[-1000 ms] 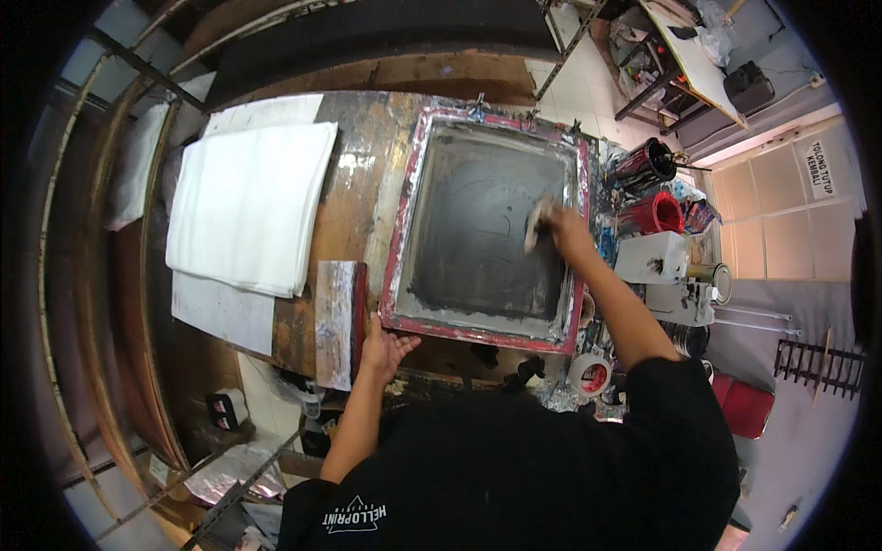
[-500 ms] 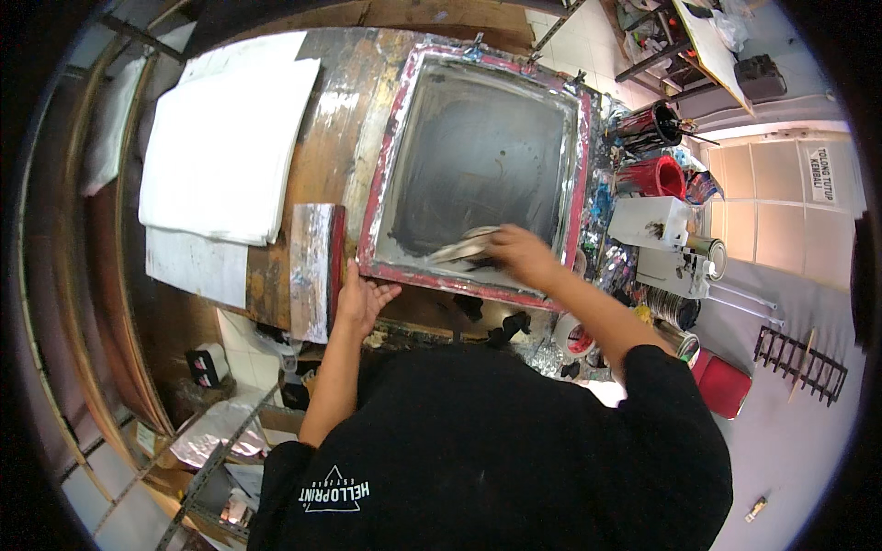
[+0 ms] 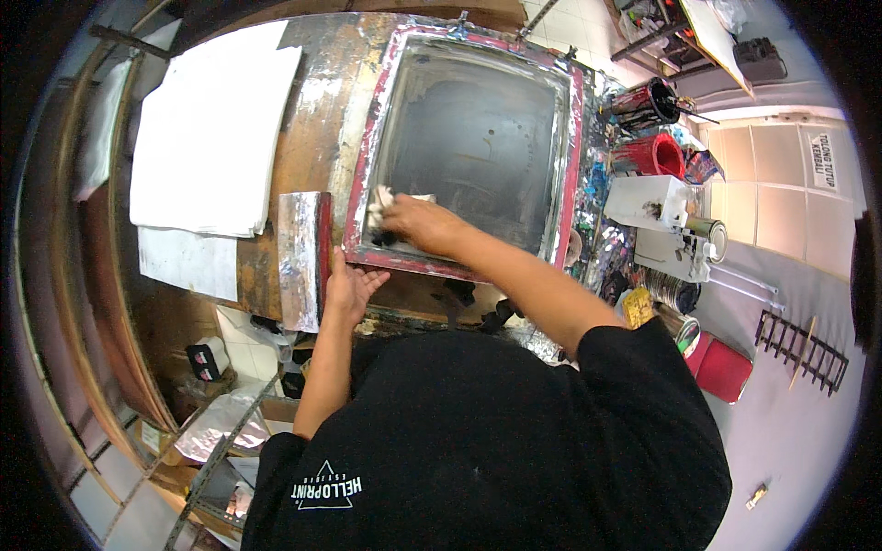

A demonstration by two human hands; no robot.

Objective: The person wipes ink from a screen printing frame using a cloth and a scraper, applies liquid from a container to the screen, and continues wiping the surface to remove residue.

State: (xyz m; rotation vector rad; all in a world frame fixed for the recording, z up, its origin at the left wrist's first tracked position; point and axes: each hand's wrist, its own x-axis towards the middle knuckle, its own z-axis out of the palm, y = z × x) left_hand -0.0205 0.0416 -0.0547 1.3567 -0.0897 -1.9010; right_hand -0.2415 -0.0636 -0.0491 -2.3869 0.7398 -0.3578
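Note:
A screen-printing frame [image 3: 571, 138] with a red, paint-smeared rim lies on the table, its dark mesh facing up. My right hand [image 3: 421, 226] grips a whitish rag [image 3: 379, 203] with dark stains and presses it on the mesh near the left near corner. Part of the rag is hidden under my fingers. At the frame's near left corner is my left hand [image 3: 347, 286], palm up, fingers stretched out, thumb by the rim. Beside it lies a squeegee-like board [image 3: 301, 262], whitish and paint-streaked with a dark red edge.
A stack of white paper sheets [image 3: 211, 138] covers the table's left part. Clamps [image 3: 459, 25] hold the frame's far edge. To the right stand a black paint-streaked can [image 3: 648, 103], a red can [image 3: 654, 158] and white containers [image 3: 646, 202]. A metal shelf [image 3: 225, 459] is at lower left.
My right hand has swept the rag leftward along the near side of the mesh. My left hand stays by the frame's corner. The whole view has shifted slightly.

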